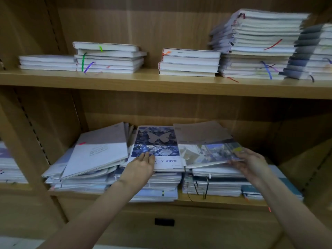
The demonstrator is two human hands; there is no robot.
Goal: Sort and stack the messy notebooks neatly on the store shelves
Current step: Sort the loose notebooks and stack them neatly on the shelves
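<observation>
On the lower shelf [215, 201] lie three untidy piles of notebooks. A blue butterfly notebook [156, 141] tops the middle pile; my left hand [139, 167] rests flat on its lower edge with straight fingers. My right hand [248, 163] grips the right front corner of a grey and photo-covered notebook [206, 144] on top of the right pile, thumb on the cover, fingers beneath, lifting that edge slightly. A grey and white notebook [100, 150] lies tilted over the left pile.
The upper shelf [161, 82] carries several neater stacks of white notebooks with coloured ribbons, the tallest stack [260, 44] at the right. Another stack [9, 166] sits in the bay to the left. Wooden uprights flank the lower bay on both sides.
</observation>
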